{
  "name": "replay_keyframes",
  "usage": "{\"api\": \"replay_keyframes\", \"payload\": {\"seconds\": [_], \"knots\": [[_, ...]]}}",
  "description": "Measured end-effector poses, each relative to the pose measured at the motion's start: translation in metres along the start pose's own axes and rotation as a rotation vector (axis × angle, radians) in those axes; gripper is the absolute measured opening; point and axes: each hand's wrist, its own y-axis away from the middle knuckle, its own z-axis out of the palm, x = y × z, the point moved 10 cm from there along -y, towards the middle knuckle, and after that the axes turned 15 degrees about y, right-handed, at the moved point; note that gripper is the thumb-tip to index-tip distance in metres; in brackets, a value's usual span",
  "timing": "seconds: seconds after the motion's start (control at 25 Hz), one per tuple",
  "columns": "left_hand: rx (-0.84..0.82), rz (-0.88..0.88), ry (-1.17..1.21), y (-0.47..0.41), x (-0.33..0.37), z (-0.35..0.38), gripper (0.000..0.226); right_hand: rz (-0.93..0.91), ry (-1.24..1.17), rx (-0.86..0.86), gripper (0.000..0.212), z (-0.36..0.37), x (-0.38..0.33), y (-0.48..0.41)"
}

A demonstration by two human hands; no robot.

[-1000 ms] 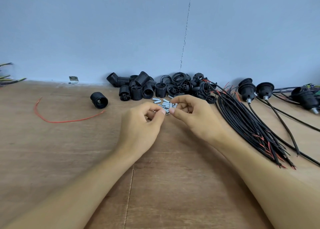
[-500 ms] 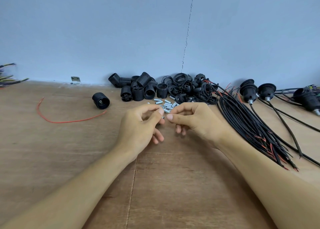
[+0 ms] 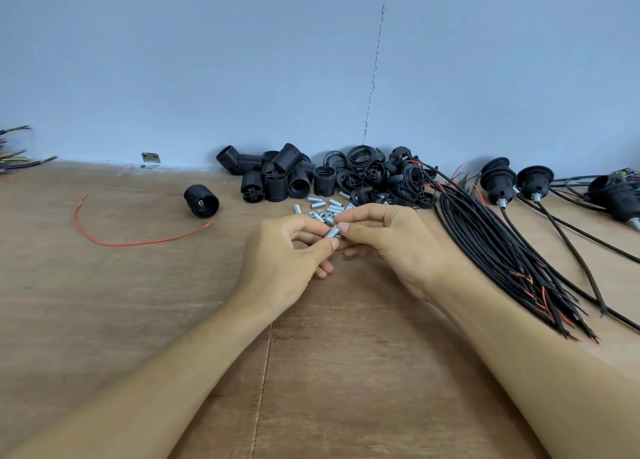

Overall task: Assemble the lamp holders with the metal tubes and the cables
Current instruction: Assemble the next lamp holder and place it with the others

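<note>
Two hands (image 3: 277,268), one pinched metal tube (image 3: 331,232), one red wire (image 3: 138,243), three cabled lamp holders (image 3: 498,181)

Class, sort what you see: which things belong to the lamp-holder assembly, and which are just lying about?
Job: tube pinched between left hand and right hand; loose tubes; holders; cables.
Lying about: red wire; bracket; far-left wires.

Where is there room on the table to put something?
The table is bare left of the left hand, nearer than the red wire and lone lamp holder, and between both forearms. Crowded: lamp holder pile and metal tubes by the wall, cable bundle at right.
</note>
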Motion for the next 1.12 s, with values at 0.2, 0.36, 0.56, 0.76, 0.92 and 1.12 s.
{"api": "replay_keyframes", "payload": {"seconds": [0.2, 0.36, 0.56, 0.76, 0.92, 1.12], "knots": [[0.026, 0.008, -0.050, 0.000, 0.002, -0.004, 0.017, -0.044, -0.005, -0.010, 0.014, 0.001, -0.005, 0.001], [0.047, 0.012, -0.055, 0.000, 0.003, -0.005, 0.016, -0.081, 0.001, -0.001, 0.013, 0.001, -0.009, 0.001], [-0.004, 0.033, -0.026, 0.002, 0.007, -0.001, 0.015, -0.014, -0.180, -0.121, 0.022, 0.007, -0.002, 0.001], [-0.014, 0.061, -0.052, 0.002, 0.010, -0.001, 0.022, 0.029, -0.149, -0.192, 0.034, 0.011, 0.005, 0.001], [-0.006, 0.067, -0.078, 0.002, 0.011, -0.001, 0.022, -0.030, -0.115, -0.165, 0.028, 0.009, 0.000, 0.000], [-0.003, 0.090, -0.119, 0.003, 0.014, -0.001, 0.029, -0.060, -0.072, -0.154, 0.027, 0.008, -0.002, -0.001]]}}
